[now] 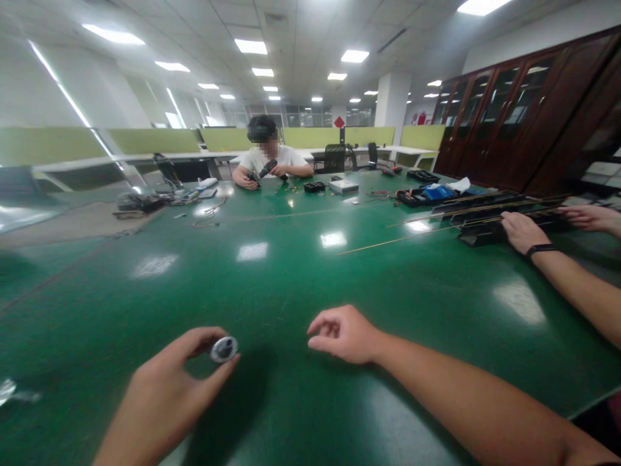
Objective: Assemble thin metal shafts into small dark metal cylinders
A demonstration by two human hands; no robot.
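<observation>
Between the thumb and forefinger of my left hand (169,388) is a small round silver part (224,349) with a dark knob-like centre, its round end facing up toward me. I cannot tell exactly what kind of part it is. To the right, my right hand (347,333) hovers over the green tabletop (291,285), fingers loosely curled and the thumb a little apart from them. Nothing shows in that hand. A gap of bare green surface separates the two hands.
At the right, another person's hands (524,232) hold thin brass-coloured rods (388,244) over black channels (478,232). Across the table a person (272,162) holds a power drill (268,168). A shiny silver item (7,391) lies at the left edge. Tool trays (412,197) sit far right.
</observation>
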